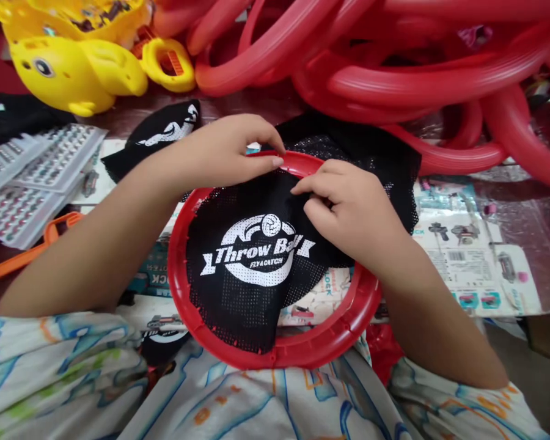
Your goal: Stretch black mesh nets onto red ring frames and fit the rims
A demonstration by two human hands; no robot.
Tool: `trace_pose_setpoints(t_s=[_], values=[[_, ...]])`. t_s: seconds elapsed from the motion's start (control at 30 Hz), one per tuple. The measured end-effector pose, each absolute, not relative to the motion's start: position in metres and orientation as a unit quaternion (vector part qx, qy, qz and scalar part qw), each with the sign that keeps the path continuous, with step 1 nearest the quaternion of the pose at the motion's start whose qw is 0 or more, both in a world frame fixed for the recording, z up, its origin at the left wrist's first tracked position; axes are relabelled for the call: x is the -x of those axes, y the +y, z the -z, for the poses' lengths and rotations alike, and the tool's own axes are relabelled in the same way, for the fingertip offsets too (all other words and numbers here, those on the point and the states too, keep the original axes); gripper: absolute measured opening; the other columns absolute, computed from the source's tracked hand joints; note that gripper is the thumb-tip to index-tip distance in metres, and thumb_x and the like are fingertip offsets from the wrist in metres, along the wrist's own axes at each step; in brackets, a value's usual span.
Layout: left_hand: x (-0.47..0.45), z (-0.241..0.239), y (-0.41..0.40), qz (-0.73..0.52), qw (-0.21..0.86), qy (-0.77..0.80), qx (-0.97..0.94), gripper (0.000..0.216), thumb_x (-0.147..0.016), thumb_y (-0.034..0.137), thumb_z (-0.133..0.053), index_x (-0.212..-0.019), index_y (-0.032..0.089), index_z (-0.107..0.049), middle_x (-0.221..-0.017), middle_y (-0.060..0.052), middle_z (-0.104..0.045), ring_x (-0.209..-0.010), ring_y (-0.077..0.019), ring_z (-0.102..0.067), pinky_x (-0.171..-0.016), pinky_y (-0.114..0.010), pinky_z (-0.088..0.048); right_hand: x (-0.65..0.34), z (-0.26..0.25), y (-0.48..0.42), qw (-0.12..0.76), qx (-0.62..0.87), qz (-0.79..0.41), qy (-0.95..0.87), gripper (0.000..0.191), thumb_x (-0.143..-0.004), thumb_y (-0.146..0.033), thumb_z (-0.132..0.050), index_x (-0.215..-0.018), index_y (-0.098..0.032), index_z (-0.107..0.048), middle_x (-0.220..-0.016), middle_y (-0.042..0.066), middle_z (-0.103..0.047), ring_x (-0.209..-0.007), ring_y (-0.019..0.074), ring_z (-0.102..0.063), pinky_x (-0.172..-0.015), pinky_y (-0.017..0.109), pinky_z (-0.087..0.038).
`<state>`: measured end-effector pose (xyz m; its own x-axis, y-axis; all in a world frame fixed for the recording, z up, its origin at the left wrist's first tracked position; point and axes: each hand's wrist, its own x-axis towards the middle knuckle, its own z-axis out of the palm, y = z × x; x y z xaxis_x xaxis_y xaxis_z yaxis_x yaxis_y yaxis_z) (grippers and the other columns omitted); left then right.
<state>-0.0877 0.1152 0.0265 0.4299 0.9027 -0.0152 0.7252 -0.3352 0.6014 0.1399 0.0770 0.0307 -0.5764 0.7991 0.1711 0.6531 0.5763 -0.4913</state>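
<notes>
A red plastic ring rests against the front of my body and over the table edge. Black mesh fabric printed "Throw Ball" covers its left and middle part, attached along the left rim and folded over at the right. At the ring's far rim, my left hand grips with thumb and fingers, where the mesh meets the rim. My right hand pinches the mesh near the upper right, its fingers curled. Part of the lower right of the ring is uncovered, with printed cardboard visible through it.
Many red rings are piled at the back right. Further black mesh pieces lie behind my hands. A yellow toy container stands back left, near trays of small round pieces and an orange plastic part. Printed cardboard covers the table.
</notes>
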Motion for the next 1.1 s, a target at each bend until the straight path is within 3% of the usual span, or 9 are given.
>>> trace_pose_setpoints(t_s=[0.17, 0.3, 0.5, 0.67, 0.73, 1.1], values=[[0.085, -0.015, 0.140, -0.182, 0.419, 0.398, -0.795, 0.028, -0.083, 0.035, -0.070, -0.104, 0.019, -0.077, -0.118, -0.007, -0.076, -0.113, -0.0258, -0.069, -0.103, -0.040, -0.052, -0.142, -0.026, 0.081, 0.212, 0.414, -0.258, -0.847, 0.037, -0.082, -0.006, -0.049, -0.092, -0.018, -0.083, -0.089, 0.005, -0.072, -0.088, 0.0194, -0.068, -0.087, 0.034, -0.051], [0.092, -0.009, 0.147, -0.202, 0.428, 0.373, -0.798, 0.020, -0.077, 0.031, -0.074, -0.093, 0.020, -0.079, -0.120, -0.007, -0.075, -0.118, -0.0263, -0.067, -0.110, -0.042, -0.049, -0.141, -0.025, 0.082, 0.221, 0.425, -0.282, -0.831, 0.031, -0.081, -0.007, -0.053, -0.091, -0.017, -0.081, -0.090, 0.006, -0.074, -0.088, 0.0195, -0.068, -0.088, 0.034, -0.050], [0.093, -0.006, 0.145, -0.217, 0.427, 0.413, -0.775, 0.018, -0.070, 0.033, -0.080, -0.081, 0.018, -0.077, -0.116, -0.008, -0.072, -0.113, -0.0245, -0.067, -0.110, -0.041, -0.049, -0.134, -0.023, 0.084, 0.195, 0.473, -0.221, -0.831, 0.003, -0.084, -0.018, -0.071, -0.082, -0.018, -0.073, -0.085, 0.005, -0.072, -0.082, 0.0201, -0.063, -0.082, 0.034, -0.047], [0.087, -0.006, 0.144, -0.216, 0.409, 0.430, -0.775, 0.016, -0.069, 0.032, -0.082, -0.076, 0.018, -0.077, -0.113, -0.007, -0.070, -0.109, -0.0246, -0.067, -0.109, -0.041, -0.049, -0.135, -0.023, 0.087, 0.163, 0.446, -0.155, -0.866, 0.029, -0.092, -0.013, -0.052, -0.105, -0.017, -0.078, -0.098, 0.010, -0.072, -0.091, 0.0241, -0.064, -0.083, 0.037, -0.047], [0.086, -0.006, 0.143, -0.228, 0.420, 0.431, -0.766, 0.014, -0.071, 0.031, -0.081, -0.075, 0.018, -0.077, -0.112, -0.007, -0.071, -0.108, -0.0245, -0.067, -0.107, -0.041, -0.050, -0.136, -0.022, 0.087, 0.137, 0.432, -0.128, -0.882, 0.036, -0.094, -0.014, -0.046, -0.106, -0.016, -0.080, -0.097, 0.012, -0.070, -0.087, 0.0243, -0.062, -0.080, 0.038, -0.047], [0.078, 0.004, 0.138, -0.278, 0.435, 0.466, -0.719, 0.012, -0.078, 0.026, -0.073, -0.074, 0.017, -0.068, -0.110, -0.008, -0.070, -0.096, -0.0198, -0.065, -0.095, -0.036, -0.051, -0.138, -0.015, 0.091, 0.118, 0.403, -0.058, -0.906, 0.042, -0.101, -0.019, -0.037, -0.106, -0.012, -0.079, -0.093, 0.014, -0.065, -0.088, 0.0267, -0.057, -0.088, 0.044, -0.049]])
